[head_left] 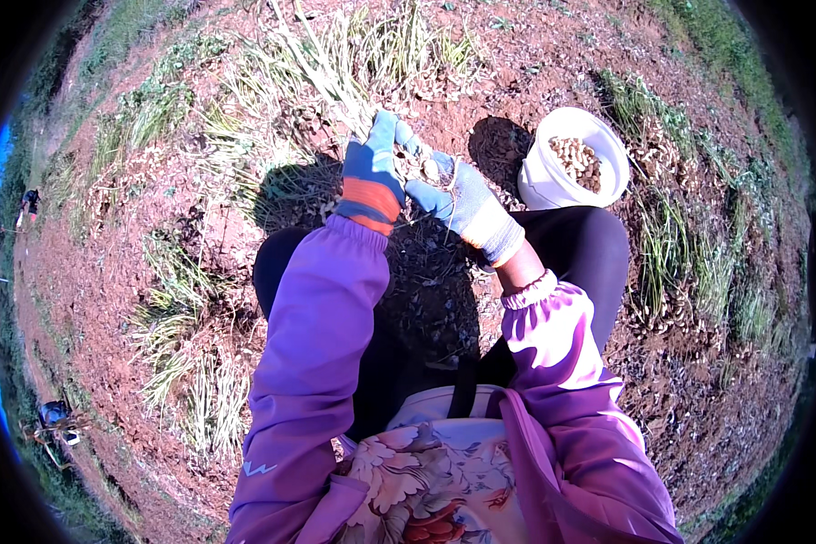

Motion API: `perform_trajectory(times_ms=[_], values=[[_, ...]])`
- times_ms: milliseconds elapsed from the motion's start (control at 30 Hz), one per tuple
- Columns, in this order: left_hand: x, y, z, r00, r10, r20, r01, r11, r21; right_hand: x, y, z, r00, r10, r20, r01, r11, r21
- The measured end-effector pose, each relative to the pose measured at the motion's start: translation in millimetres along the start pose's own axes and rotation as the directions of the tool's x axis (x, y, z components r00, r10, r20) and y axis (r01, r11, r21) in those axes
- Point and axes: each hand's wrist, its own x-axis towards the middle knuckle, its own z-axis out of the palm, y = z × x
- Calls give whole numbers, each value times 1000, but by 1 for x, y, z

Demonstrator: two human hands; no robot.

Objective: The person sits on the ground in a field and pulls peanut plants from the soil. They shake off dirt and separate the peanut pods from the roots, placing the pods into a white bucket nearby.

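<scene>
My left hand (372, 177), in a blue-grey glove with an orange cuff, is closed around a bunch of pulled peanut plants (328, 80). Their pale green stems stretch away from me past the fist. On the near side of the bunch, my right hand (465, 201), gloved in the same blue and grey, curls its fingers in at the roots and pods (417, 168). Both hands meet there, above my spread knees; the fingers partly cover the pods. To the right stands a white bucket (544, 184) partly filled with peanuts in their shells (573, 160).
Heaps of pulled peanut plants (195, 363) lie on the reddish soil at the left, with more (399, 45) ahead. A row of plants with pods (671, 245) runs along the right, beyond the bucket. Another person (54, 417) is far off at the left edge.
</scene>
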Motion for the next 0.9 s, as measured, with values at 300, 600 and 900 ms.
perform_trajectory(times_ms=[300, 600, 900], values=[[8, -5, 4, 954, -91, 285, 182, 933, -311, 0, -24, -28, 956, -101, 276, 248, 781, -573], [-7, 3, 18, 881, -228, 414, 347, 907, -238, -7, -33, -54, 906, 5, 422, 220, 848, -483], [-9, -4, 18, 842, -313, 440, 419, 893, -166, -6, -32, -63, 863, 99, 496, 41, 964, -264]])
